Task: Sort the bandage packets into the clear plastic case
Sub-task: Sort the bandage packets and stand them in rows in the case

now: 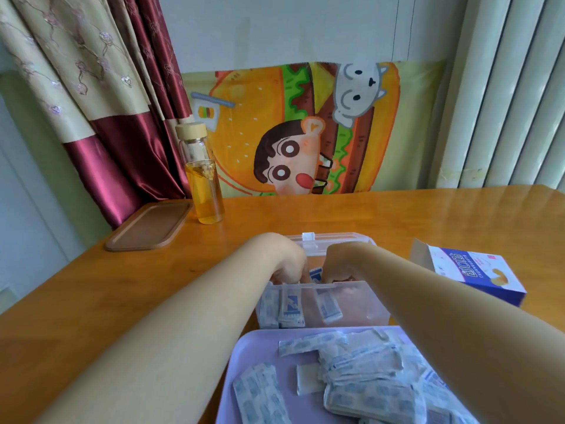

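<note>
As wrists bend, left hand (287, 266) and right hand (340, 264) enter case (371, 304).

Case: your clear plastic case (371, 304) stood open on the desk | inside: blue-and-white bandage packets (289, 309) upright at its left | more lay heaped nearer you.

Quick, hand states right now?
Left hand: fingers down in the clear case, grip cannot be told.
Right hand: also in the case, grip cannot be told.

Case (368, 306) behind the tray (244, 347) of packets (363, 371), carton (477, 273) to its right (bottle (203, 179) and lid (149, 224) back left)
</note>
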`<state>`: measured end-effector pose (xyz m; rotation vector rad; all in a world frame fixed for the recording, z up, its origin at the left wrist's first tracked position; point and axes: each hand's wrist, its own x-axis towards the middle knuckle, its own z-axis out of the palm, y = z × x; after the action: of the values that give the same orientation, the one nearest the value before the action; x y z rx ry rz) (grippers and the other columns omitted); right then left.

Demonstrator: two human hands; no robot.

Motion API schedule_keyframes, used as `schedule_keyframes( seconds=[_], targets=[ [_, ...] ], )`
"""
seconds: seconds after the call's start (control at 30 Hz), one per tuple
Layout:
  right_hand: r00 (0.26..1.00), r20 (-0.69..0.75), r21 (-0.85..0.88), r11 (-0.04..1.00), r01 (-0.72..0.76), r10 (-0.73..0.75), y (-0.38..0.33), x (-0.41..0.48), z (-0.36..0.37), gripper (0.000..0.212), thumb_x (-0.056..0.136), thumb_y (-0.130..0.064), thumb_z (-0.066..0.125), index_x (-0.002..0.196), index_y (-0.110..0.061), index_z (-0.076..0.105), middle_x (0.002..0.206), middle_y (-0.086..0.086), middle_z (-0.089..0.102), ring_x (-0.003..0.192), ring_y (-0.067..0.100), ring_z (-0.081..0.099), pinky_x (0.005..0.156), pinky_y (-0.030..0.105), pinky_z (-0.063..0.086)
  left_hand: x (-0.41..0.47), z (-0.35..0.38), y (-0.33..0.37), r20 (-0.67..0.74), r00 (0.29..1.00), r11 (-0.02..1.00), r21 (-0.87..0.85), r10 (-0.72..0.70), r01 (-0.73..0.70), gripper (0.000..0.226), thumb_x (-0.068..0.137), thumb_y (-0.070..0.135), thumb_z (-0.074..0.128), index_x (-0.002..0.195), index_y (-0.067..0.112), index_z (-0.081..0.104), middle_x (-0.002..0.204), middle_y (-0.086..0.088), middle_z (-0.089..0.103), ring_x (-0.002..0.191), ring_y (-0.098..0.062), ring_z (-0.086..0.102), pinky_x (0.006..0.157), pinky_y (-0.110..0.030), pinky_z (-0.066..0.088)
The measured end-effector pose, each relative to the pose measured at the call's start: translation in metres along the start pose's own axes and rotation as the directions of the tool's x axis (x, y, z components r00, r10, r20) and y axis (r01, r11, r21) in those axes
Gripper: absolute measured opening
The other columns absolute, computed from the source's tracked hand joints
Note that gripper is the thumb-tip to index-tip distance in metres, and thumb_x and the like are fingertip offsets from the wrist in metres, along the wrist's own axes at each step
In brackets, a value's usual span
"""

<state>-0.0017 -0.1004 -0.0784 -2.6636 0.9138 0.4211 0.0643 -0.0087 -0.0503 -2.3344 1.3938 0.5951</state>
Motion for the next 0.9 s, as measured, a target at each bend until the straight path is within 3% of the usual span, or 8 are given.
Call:
schedule_keyframes(
  seconds=[0.2, 0.4, 0.57, 0.63, 0.73, 0.9],
  targets=[
    [0.999, 0.016, -0.112, 0.993, 0.037, -0.036, -0.003, 0.007, 0.012, 0.037, 0.093, -0.022, 0.055, 0.125, -0.005, 0.052, 0.112, 0.010, 0.055, 0.090, 0.017, 0.046, 0.076, 0.025, 0.038, 0.006, 0.004, 0.001, 0.053, 0.999, 0.997, 0.080, 0.004, -0.008, 0.036, 0.097, 0.014, 0.045, 0.130, 0.020, 0.058, 0.135, -0.007, 0.052, 0.115, -0.027, 0.054, 0.097, -0.037, 0.048],
    [0.997, 0.045, -0.152, 0.986, 0.065, -0.059, -0.004, 0.011, 0.015, 0.040, 0.093, -0.026, 0.055, 0.127, -0.004, 0.052, 0.106, 0.011, 0.052, 0.090, 0.020, 0.045, 0.078, 0.027, 0.038, 0.012, 0.007, 0.001, 0.059, 0.998, 0.995, 0.100, -0.007, 0.001, 0.035, 0.095, 0.018, 0.051, 0.130, 0.017, 0.057, 0.129, -0.007, 0.056, 0.110, -0.024, 0.056, 0.086, -0.030, 0.049],
    [0.991, 0.098, -0.154, 0.982, 0.110, -0.096, -0.008, -0.002, 0.009, 0.043, 0.095, -0.031, 0.050, 0.131, -0.007, 0.048, 0.128, 0.011, 0.053, 0.107, 0.024, 0.050, 0.092, 0.029, 0.040, 0.012, 0.007, 0.003, 0.063, 0.998, 0.997, 0.081, -0.012, 0.007, 0.037, 0.094, 0.020, 0.055, 0.131, 0.016, 0.056, 0.127, -0.006, 0.057, 0.100, -0.021, 0.056, 0.080, -0.027, 0.048],
    [0.986, 0.124, -0.151, 0.981, 0.126, -0.107, -0.010, -0.002, 0.008, 0.044, 0.096, -0.032, 0.049, 0.131, -0.007, 0.048, 0.130, 0.011, 0.052, 0.112, 0.025, 0.050, 0.090, 0.030, 0.039, 0.011, 0.007, 0.003, 0.064, 0.998, 0.997, 0.073, -0.008, 0.004, 0.039, 0.093, 0.019, 0.056, 0.132, 0.014, 0.055, 0.127, -0.007, 0.058, 0.096, -0.019, 0.054, 0.078, -0.026, 0.047],
    [0.984, 0.139, -0.151, 0.980, 0.131, -0.111, -0.012, -0.002, 0.008, 0.043, 0.095, -0.034, 0.049, 0.129, -0.008, 0.050, 0.129, 0.010, 0.053, 0.100, 0.022, 0.049, 0.085, 0.029, 0.040, 0.009, 0.008, 0.003, 0.046, 0.999, 0.998, 0.070, -0.016, 0.012, 0.042, 0.092, 0.017, 0.057, 0.134, 0.013, 0.052, 0.128, -0.008, 0.057, 0.096, -0.020, 0.053, 0.079, -0.026, 0.047],
    [0.987, 0.115, -0.155, 0.980, 0.127, -0.110, -0.013, -0.001, 0.010, 0.046, 0.095, -0.038, 0.048, 0.130, -0.007, 0.049, 0.129, 0.010, 0.053, 0.102, 0.023, 0.049, 0.090, 0.030, 0.040, 0.005, 0.008, 0.003, 0.035, 0.999, 0.998, 0.067, -0.012, 0.010, 0.041, 0.093, 0.014, 0.054, 0.134, 0.014, 0.050, 0.129, -0.008, 0.055, 0.100, -0.022, 0.054, 0.077, -0.027, 0.047]
  ],
)
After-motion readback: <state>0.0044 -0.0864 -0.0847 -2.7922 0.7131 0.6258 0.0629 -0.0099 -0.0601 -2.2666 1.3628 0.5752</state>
